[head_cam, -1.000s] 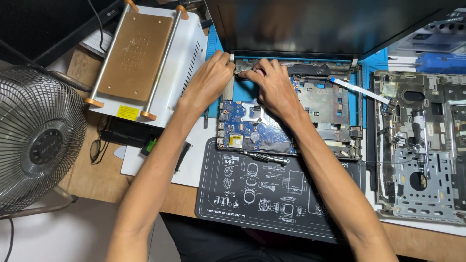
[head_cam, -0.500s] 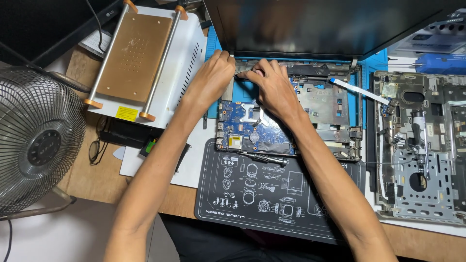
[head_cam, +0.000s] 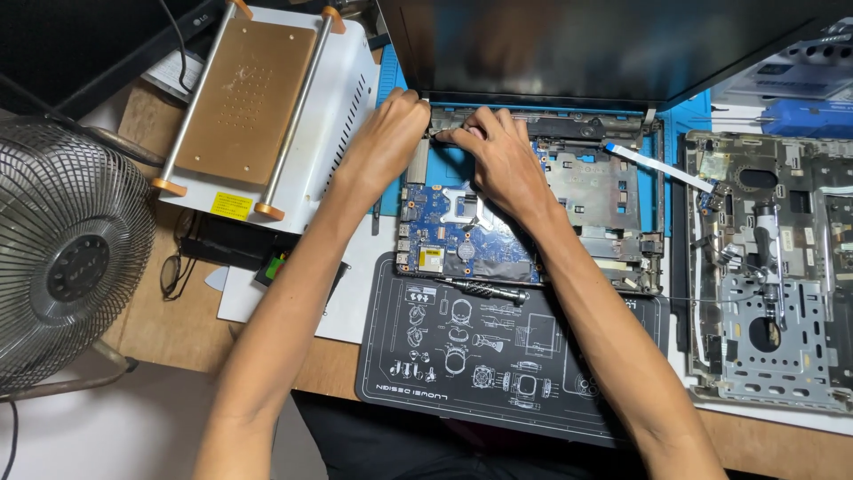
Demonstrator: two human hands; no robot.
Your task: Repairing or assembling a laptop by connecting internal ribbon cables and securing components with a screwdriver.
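Both hands have crept a bit closer together since a second ago, up at the back edge of the opened grey laptop base (head_cam: pixel 604 191) near its hinge. Now the left hand (head_cam: pixel 386 142) rests curled on the left corner of that base, fingers bent and pressing on it. The right hand (head_cam: pixel 502 160) pinches something tiny between thumb and fingertips just beside the left hand; what it pinches is too small to tell.

Under the right wrist sits the blue circuit board (head_cam: pixel 444 231), inside the base. The base lies on a blue mat (head_cam: pixel 675 120) on a brown wooden desk (head_cam: pixel 151 311). The dark laptop screen (head_cam: pixel 604 44) stands open behind the hands.

In front lies a black work mat with white drawings (head_cam: pixel 498 356), and a thin black screwdriver (head_cam: pixel 484 289) lies on its top edge. To the left are a white box machine with a brown metal plate (head_cam: pixel 267 107) and a round wire fan (head_cam: pixel 62 258). At the right lies a grey metal laptop frame (head_cam: pixel 773 267).
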